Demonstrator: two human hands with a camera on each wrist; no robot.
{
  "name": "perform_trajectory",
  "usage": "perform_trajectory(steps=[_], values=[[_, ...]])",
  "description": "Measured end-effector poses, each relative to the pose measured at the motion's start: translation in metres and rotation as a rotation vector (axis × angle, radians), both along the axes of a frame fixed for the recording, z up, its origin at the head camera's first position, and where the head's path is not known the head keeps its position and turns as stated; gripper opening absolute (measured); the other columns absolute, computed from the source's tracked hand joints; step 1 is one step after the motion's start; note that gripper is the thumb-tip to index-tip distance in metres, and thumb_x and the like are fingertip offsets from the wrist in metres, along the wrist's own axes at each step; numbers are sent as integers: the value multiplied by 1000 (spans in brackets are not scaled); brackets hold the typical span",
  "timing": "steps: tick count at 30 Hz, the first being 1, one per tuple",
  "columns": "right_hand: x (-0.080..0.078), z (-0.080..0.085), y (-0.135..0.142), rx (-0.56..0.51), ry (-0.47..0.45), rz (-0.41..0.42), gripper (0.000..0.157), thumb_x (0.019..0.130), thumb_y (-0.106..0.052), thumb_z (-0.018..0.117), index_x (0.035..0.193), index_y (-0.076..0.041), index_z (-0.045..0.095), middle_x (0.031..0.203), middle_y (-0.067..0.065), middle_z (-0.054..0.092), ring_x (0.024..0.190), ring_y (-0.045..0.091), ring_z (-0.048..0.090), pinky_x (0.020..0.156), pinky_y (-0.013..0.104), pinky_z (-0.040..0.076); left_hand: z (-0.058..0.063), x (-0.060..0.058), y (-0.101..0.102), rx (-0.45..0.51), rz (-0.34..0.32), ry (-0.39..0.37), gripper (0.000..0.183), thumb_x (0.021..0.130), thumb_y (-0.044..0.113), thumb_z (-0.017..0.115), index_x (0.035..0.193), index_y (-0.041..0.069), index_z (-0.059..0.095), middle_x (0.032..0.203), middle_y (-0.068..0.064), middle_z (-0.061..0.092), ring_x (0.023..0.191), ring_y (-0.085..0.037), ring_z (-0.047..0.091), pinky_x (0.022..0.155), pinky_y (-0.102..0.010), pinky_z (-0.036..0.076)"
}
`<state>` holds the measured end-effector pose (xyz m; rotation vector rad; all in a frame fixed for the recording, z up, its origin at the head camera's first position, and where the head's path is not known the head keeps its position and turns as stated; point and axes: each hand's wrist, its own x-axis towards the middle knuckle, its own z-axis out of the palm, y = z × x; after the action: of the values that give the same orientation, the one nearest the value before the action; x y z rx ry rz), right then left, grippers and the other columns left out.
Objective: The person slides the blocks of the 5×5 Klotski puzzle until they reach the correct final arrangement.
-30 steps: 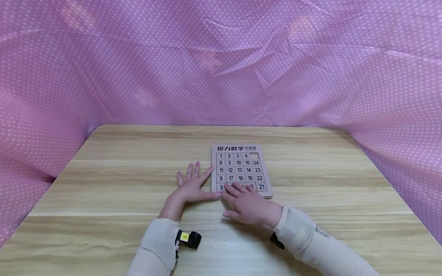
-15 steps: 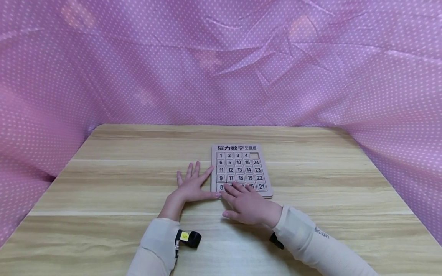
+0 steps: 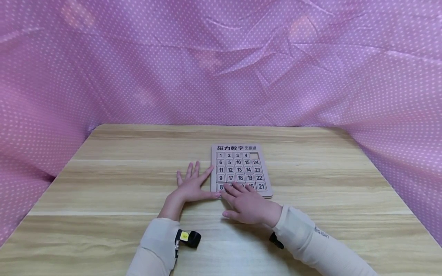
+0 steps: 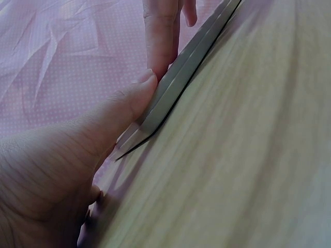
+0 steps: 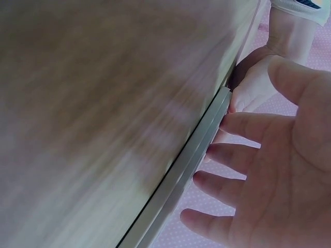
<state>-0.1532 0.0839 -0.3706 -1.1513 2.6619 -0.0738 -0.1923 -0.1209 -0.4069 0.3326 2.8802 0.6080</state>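
A number sliding puzzle (image 3: 235,148) lies flat on the table, its tiles in rows and a tile-free gap at the top right corner. My left hand (image 3: 191,189) is spread at its left side; the index fingertip touches the side edge and the thumb tip lies at the lower left corner. Straight fingers of my right hand (image 3: 250,207) lie over the bottom row, hiding several tiles between 8 and 21. In the left wrist view the left thumb (image 4: 124,106) is against the puzzle's edge. The right wrist view has the right fingers (image 5: 243,124) extended over the board.
The wood-grain table (image 3: 121,153) extends around the puzzle on all sides. A pink dotted cloth (image 3: 221,69) hangs behind and along both sides. A black wrist camera (image 3: 194,239) sticks out from the left sleeve, and another one (image 3: 276,240) sits under the right wrist.
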Motion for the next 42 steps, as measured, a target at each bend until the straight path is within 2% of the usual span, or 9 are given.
perform_trajectory(steps=[8, 17, 26, 31, 42], values=[[-2, -1, 8, -16, 6, -1, 64, 87, -51, 35, 136, -11, 25, 141, 9, 16, 126, 31, 13, 96, 54, 16, 0, 1, 1, 2, -5, -3, 98, 56, 77, 50, 137, 35, 14, 141, -16, -5, 125, -31, -14, 90, -57, -17], [-5, 5, 43, -42, 17, -105, 63, 87, -48, 37, 135, -9, 27, 140, 11, 19, 126, 31, 16, 96, 54, 16, 0, 1, 1, 12, -4, 4, 97, 57, 75, 52, 137, 35, 14, 141, -16, -5, 125, -31, -14, 89, -56, -17], [-1, 4, 73, -56, -14, -181, 64, 87, -44, 42, 131, 2, 31, 137, 18, 24, 124, 37, 17, 94, 56, 18, -1, 1, 1, 13, -1, 4, 98, 56, 75, 51, 137, 36, 14, 141, -15, -6, 125, -30, -15, 89, -56, -18], [-3, -1, 77, -56, -13, -179, 65, 87, -44, 42, 131, 3, 32, 137, 18, 24, 123, 38, 18, 93, 57, 19, 0, 2, 1, 12, -1, 0, 98, 56, 75, 52, 137, 36, 13, 141, -15, -6, 125, -30, -15, 90, -56, -18], [-19, -5, 76, -72, -5, -198, 66, 87, -44, 43, 132, 2, 30, 138, 18, 22, 123, 39, 17, 92, 58, 19, 0, 2, 2, 19, -2, -6, 98, 56, 74, 53, 137, 35, 14, 141, -15, -6, 125, -30, -16, 89, -56, -18]])
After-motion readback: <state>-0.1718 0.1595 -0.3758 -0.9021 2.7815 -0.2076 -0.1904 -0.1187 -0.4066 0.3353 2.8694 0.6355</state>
